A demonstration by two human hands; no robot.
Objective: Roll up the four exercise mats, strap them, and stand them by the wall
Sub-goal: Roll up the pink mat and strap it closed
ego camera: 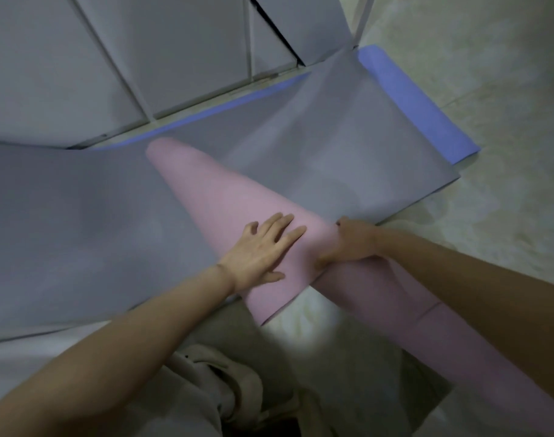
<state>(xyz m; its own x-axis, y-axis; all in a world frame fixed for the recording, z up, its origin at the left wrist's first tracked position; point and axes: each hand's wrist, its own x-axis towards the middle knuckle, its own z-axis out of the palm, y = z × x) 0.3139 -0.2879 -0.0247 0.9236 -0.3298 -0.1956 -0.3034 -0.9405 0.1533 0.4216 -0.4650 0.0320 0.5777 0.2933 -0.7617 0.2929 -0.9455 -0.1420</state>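
1. One pink mat [206, 190] lies slantwise across the middle of the view. Its narrow end points toward 11 o'clock and its wider part runs under the arms toward 5 o'clock. Whether it is loosely rolled or only folded over cannot be told.
2. The left hand [260, 250] is laid flat on the pink mat at the centre, fingers straight and spread, so that the mat is pressed down.
3. The right hand [351, 241], just beside it toward 3 o'clock, is curled round the pink mat's edge, which is gripped there.
4. A grey mat [80, 216] is spread beneath at 9 o'clock; another grey sheet [332, 146] lies toward 1 o'clock over a blue mat [408, 99].
5. The rolling step is judged to be in hand: no strap is seen, and nothing is stood by the wall [48, 58].
6. For the next move, the gripped edge needs to be drawn tight and square, so that an even roll is made rather than a cone.
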